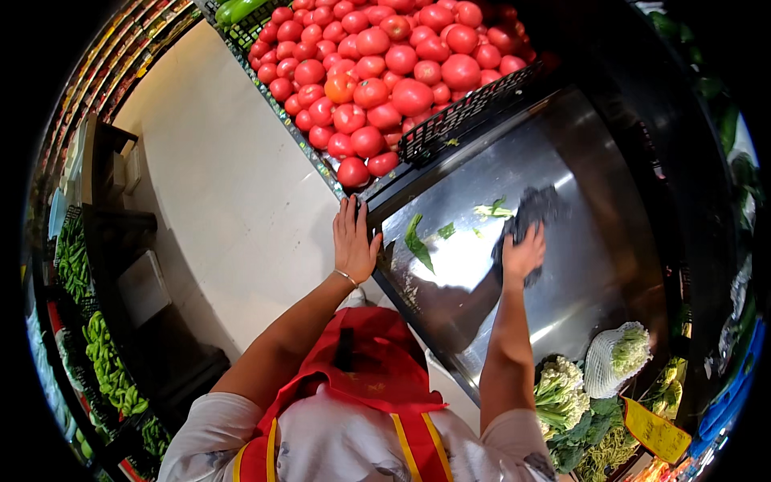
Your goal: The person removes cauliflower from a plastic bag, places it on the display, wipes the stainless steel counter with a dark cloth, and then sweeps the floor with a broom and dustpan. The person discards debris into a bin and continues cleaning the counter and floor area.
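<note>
My right hand (524, 253) grips a dark grey cloth (538, 208), blurred at its far end, on a shiny metal display tray (590, 253). Left of the cloth lie scraps of green leaf, among them a long torn leaf (418, 243) and a pale-stemmed piece (494, 209). Small pale crumbs (409, 292) dot the tray near its left edge. My left hand (352, 238) rests flat with fingers extended on the dark rim at the tray's left corner, holding nothing. Just beyond its fingertips is a heap of red tomatoes (367, 90).
A black plastic lattice panel (473, 111) borders the tomatoes. At the lower right lie cauliflower (560, 391), a net-wrapped head (617, 359) and a yellow sign (655, 431) bearing writing. Across the pale floor (241, 150), green peppers (111, 367) fill a stand on the left.
</note>
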Demonstrator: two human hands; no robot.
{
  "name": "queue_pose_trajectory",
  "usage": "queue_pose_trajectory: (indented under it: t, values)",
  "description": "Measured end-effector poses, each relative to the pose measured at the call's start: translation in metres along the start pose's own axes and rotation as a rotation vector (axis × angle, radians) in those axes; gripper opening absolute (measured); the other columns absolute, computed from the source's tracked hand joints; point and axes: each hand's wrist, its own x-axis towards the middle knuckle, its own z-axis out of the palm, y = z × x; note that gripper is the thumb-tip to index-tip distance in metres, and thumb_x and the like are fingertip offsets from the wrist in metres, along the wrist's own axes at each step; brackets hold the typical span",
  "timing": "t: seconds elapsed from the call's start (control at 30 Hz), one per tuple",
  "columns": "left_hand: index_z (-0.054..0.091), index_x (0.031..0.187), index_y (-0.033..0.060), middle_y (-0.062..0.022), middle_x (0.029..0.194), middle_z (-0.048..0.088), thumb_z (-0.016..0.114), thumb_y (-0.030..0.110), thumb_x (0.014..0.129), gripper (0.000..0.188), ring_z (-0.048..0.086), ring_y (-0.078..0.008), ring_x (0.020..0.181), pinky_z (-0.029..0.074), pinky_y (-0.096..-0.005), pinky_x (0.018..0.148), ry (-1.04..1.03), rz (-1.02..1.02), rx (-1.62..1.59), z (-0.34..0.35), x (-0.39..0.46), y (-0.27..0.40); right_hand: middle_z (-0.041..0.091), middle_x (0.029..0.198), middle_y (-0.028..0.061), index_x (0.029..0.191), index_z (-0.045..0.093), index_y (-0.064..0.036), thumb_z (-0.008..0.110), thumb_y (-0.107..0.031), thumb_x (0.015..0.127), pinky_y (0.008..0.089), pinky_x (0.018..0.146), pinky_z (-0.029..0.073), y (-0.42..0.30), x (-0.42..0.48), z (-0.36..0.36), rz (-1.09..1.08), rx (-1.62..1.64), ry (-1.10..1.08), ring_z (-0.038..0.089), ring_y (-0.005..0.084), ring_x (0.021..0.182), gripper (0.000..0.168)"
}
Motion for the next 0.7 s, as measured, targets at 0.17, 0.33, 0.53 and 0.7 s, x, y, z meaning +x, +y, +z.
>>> queue_pose_trajectory:
  t: [0.17, 0.33, 0.53, 0.7]
  values:
    - [0.032, 0.123, -0.0043, -0.0232, 0.132, 0.023, 0.056, 0.013, 0.074, 0.058, 0.019, -0.0407, 0.123, 0.019, -0.0478, 0.098, -0.012, 0.014, -0.013, 0.001, 0.004, -0.003, 0.036, 0.129, 0.0064, 0.098, 0.053, -0.008, 0.066, -0.021, 0.058, 0.0469, 0.09, 0.028, -0.074, -0.001, 0.006, -0.47, 0.188, -0.142, 0.032, 0.0271, 0.118, 0.044]
    - [0.031, 0.123, -0.0054, -0.0238, 0.132, 0.023, 0.055, 0.01, 0.074, 0.057, 0.018, -0.0417, 0.123, 0.019, -0.0478, 0.099, -0.009, 0.013, -0.018, -0.002, 0.006, -0.001, 0.041, 0.124, 0.0048, 0.103, 0.056, -0.015, 0.069, -0.016, 0.054, 0.0459, 0.093, 0.026, -0.12, -0.081, -0.004, -0.822, 0.391, -0.44, 0.034, 0.0261, 0.116, 0.051]
    - [0.03, 0.124, -0.0048, -0.0237, 0.133, 0.021, 0.054, 0.011, 0.075, 0.057, 0.018, -0.0413, 0.124, 0.019, -0.0475, 0.099, -0.022, 0.025, -0.04, -0.005, 0.008, -0.001, 0.052, 0.111, 0.0071, 0.103, 0.058, -0.015, 0.065, -0.005, 0.053, 0.0389, 0.092, 0.034, -0.096, -0.061, -0.034, -0.596, 0.757, -0.435, 0.047, 0.0262, 0.105, 0.052]
    - [0.029, 0.125, -0.0034, -0.0225, 0.135, 0.019, 0.054, 0.012, 0.075, 0.058, 0.016, -0.0393, 0.125, 0.019, -0.0478, 0.099, -0.022, -0.016, -0.041, -0.008, 0.003, -0.003, 0.053, 0.11, 0.0125, 0.107, 0.055, -0.003, 0.058, -0.002, 0.059, 0.0324, 0.094, 0.033, -0.098, 0.047, -0.047, -0.285, 1.144, -0.141, 0.047, 0.025, 0.106, 0.048]
